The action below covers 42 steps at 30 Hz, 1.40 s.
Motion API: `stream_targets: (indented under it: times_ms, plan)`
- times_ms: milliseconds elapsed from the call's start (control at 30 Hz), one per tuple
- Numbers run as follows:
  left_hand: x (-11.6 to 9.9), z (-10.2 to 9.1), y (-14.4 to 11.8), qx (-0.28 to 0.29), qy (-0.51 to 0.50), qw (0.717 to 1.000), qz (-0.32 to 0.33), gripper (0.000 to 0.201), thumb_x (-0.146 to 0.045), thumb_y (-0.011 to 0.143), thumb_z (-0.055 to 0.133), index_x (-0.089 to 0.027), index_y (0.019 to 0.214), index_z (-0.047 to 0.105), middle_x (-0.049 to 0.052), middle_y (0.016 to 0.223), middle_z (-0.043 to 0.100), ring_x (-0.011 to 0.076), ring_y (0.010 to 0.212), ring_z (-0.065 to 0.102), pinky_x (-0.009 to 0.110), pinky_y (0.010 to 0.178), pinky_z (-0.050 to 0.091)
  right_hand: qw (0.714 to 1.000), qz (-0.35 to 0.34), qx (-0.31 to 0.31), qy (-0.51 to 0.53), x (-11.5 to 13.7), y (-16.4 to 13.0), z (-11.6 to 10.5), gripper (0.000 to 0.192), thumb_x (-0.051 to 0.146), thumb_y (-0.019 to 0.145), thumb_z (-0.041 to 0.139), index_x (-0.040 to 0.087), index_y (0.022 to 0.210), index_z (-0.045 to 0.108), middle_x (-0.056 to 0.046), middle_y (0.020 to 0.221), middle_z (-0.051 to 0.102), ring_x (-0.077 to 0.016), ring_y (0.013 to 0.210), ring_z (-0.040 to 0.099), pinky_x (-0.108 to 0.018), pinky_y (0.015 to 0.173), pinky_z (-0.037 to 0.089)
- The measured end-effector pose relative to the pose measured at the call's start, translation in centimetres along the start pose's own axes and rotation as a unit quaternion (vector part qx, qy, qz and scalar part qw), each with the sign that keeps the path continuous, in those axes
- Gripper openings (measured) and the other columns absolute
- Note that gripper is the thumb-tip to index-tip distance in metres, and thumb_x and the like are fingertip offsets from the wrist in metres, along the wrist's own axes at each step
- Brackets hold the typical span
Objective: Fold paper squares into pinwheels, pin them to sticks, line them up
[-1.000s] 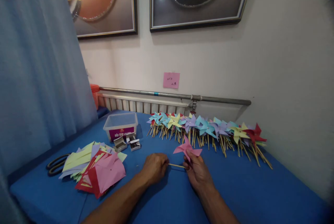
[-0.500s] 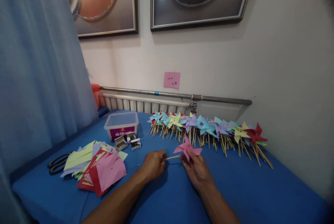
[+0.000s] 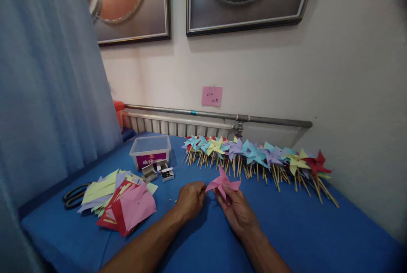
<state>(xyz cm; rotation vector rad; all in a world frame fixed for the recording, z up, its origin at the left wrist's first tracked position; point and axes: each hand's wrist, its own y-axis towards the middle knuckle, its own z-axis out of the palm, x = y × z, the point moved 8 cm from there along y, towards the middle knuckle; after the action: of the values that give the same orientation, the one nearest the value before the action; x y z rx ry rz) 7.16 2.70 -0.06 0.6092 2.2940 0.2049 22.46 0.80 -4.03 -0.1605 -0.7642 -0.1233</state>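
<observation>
Vs. 0.5 s ago: my left hand and right hand have closed in on each other; the stick that showed betw. them is now almost fully hidden, and the pink pinwheel sits slightly further left, nearer my left fingertips. Left hand: curled, fingertips pinched at the pinwheel's left edge; whether they grip the stick or the paper, cannot tell. Right hand: fingers curled up behind the pinwheel, pinching it from below. Pinwheel location: just above the blue table, centre of view, betw. both hands. Orientation: vanes face roughly up and toward me, one tip pointing up, one right; stick axis appears to run approx. left-right, but is too covered to confirm. Surroundings: row of finished pinwheels lies along the far side near the wall, heads toward the wall, sticks toward me, well apart from my hands. Left of my left hand: stack of coloured paper squares, pink and red on top, yellow-green behind. Scissors lie at the stack's far-left edge. Clear plastic box stands behind the stack; two small open boxes just in front of it. Radiator and pipe run along the wall; pink note is stuck above. Nothing lies betw. my hands and the row.
</observation>
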Motion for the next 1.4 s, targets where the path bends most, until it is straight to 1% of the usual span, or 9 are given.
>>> stream_targets:
  times_ms: [200, 333, 400, 467, 633, 800, 1000, 1167, 1400]
  plan:
    - [1.1, -0.5, 0.5, -0.034, -0.143, 0.986, -0.082, 0.022, -0.026, 0.090, 0.050, -0.016, 0.076, 0.064, 0.000, 0.065, 0.061, 0.0142, 0.064, 0.053, 0.025, 0.063, 0.035, 0.999, 0.013, 0.017, -0.030, -0.2, -0.3, 0.1, 0.034, 0.026, 0.053, 0.100, 0.021, 0.073, 0.072, 0.003, 0.079, 0.075, -0.0150, 0.077, 0.069, -0.028, 0.074, 0.061]
    - [1.5, 1.2, 0.6, 0.017, -0.305, 0.941, -0.143, 0.021, -0.034, 0.086, 0.056, -0.017, 0.074, 0.061, -0.003, 0.059, 0.056, 0.0104, 0.049, 0.044, 0.024, 0.052, 0.032, 0.995, 0.006, 0.065, -0.080, -0.5, -1.0, 1.6, 0.035, 0.033, 0.059, 0.097, 0.019, 0.083, 0.075, -0.002, 0.084, 0.077, -0.0187, 0.081, 0.070, -0.030, 0.074, 0.058]
    - [1.1, 2.2, 0.5, 0.049, -0.358, 0.919, -0.155, 0.027, -0.043, 0.082, 0.062, -0.017, 0.074, 0.061, -0.004, 0.057, 0.056, 0.0096, 0.044, 0.043, 0.024, 0.047, 0.030, 0.990, 0.002, 0.095, -0.105, -0.7, -1.3, 2.4, 0.035, 0.038, 0.062, 0.095, 0.018, 0.084, 0.075, -0.005, 0.081, 0.077, -0.0220, 0.083, 0.071, -0.032, 0.075, 0.057]
    - [0.9, 2.6, 0.4, 0.058, -0.385, 0.908, -0.157, 0.035, -0.051, 0.076, 0.067, -0.017, 0.072, 0.061, -0.003, 0.054, 0.056, 0.0095, 0.042, 0.042, 0.024, 0.045, 0.029, 0.986, -0.003, 0.109, -0.123, -0.8, -1.4, 2.8, 0.035, 0.040, 0.064, 0.093, 0.017, 0.082, 0.075, -0.006, 0.079, 0.076, -0.0246, 0.084, 0.071, -0.035, 0.076, 0.056]
    - [1.2, 2.2, 0.4, 0.025, -0.395, 0.903, -0.169, 0.044, -0.054, 0.061, 0.081, -0.016, 0.064, 0.060, -0.005, 0.050, 0.053, 0.0077, 0.045, 0.040, 0.022, 0.046, 0.027, 0.986, -0.020, 0.081, -0.147, -0.9, -0.9, 1.9, 0.039, 0.040, 0.061, 0.094, 0.018, 0.087, 0.075, -0.006, 0.082, 0.077, -0.0253, 0.085, 0.071, -0.036, 0.080, 0.054]
    - [1.5, 1.7, 0.6, -0.007, -0.403, 0.899, -0.172, 0.032, -0.043, 0.064, 0.078, -0.014, 0.068, 0.065, -0.003, 0.054, 0.057, 0.0088, 0.048, 0.044, 0.022, 0.048, 0.029, 0.983, -0.028, 0.075, -0.163, -0.9, -0.5, 1.3, 0.039, 0.041, 0.062, 0.093, 0.018, 0.086, 0.074, -0.005, 0.080, 0.077, -0.0225, 0.077, 0.069, -0.034, 0.076, 0.052]
    - [0.6, 1.9, 0.4, 0.018, -0.423, 0.892, -0.158, 0.027, -0.040, 0.066, 0.075, -0.014, 0.072, 0.068, -0.003, 0.052, 0.057, 0.0089, 0.043, 0.043, 0.022, 0.044, 0.029, 0.980, -0.044, 0.073, -0.177, -1.5, 0.3, 0.6, 0.040, 0.043, 0.063, 0.092, 0.018, 0.088, 0.074, -0.004, 0.079, 0.076, -0.0212, 0.072, 0.067, -0.033, 0.071, 0.051]
    - [0.9, 2.2, 0.2, 0.024, -0.391, 0.901, -0.187, 0.023, -0.038, 0.072, 0.071, -0.016, 0.070, 0.064, -0.005, 0.046, 0.053, 0.0089, 0.037, 0.040, 0.022, 0.040, 0.027, 0.979, -0.057, 0.063, -0.185, -2.1, 1.1, -0.3, 0.045, 0.048, 0.063, 0.091, 0.018, 0.091, 0.074, -0.004, 0.079, 0.075, -0.0210, 0.071, 0.066, -0.033, 0.070, 0.051]
    - [1.3, 2.7, 0.2, 0.026, -0.387, 0.905, -0.175, 0.027, -0.041, 0.070, 0.072, -0.017, 0.069, 0.063, -0.005, 0.045, 0.053, 0.0089, 0.036, 0.041, 0.022, 0.039, 0.027, 0.976, -0.063, 0.045, -0.205, -1.4, 0.4, 0.0, 0.046, 0.047, 0.062, 0.091, 0.016, 0.092, 0.075, -0.005, 0.079, 0.076, -0.0243, 0.078, 0.069, -0.036, 0.076, 0.054]
